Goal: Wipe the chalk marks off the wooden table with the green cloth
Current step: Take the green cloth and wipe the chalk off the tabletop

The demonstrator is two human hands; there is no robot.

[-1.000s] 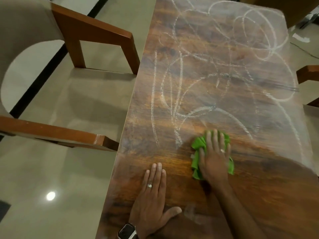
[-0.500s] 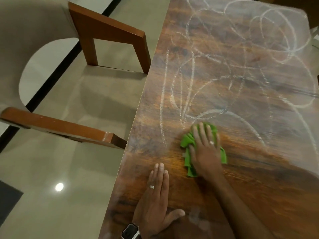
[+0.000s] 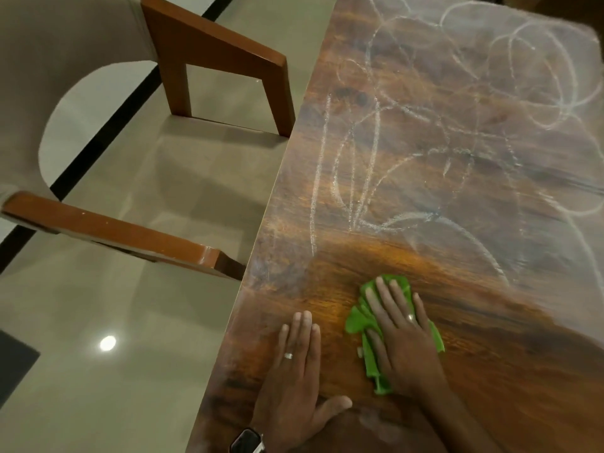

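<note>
The right hand (image 3: 403,338) lies flat, fingers spread, pressing the green cloth (image 3: 362,322) onto the table (image 3: 490,371) near its front edge, closer to the left side. The cloth bunches out around the palm. Just left of it the left hand (image 3: 295,371) rests palm down on bare wood, fingers together, holding nothing. Chalk marks (image 3: 369,178) loop over the far half of the table. A chair (image 3: 209,50) stands by the left edge.

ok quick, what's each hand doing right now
Left hand: open, flat on the wooden table, holding nothing.
Right hand: open, palm pressing the green cloth onto the table.
</note>
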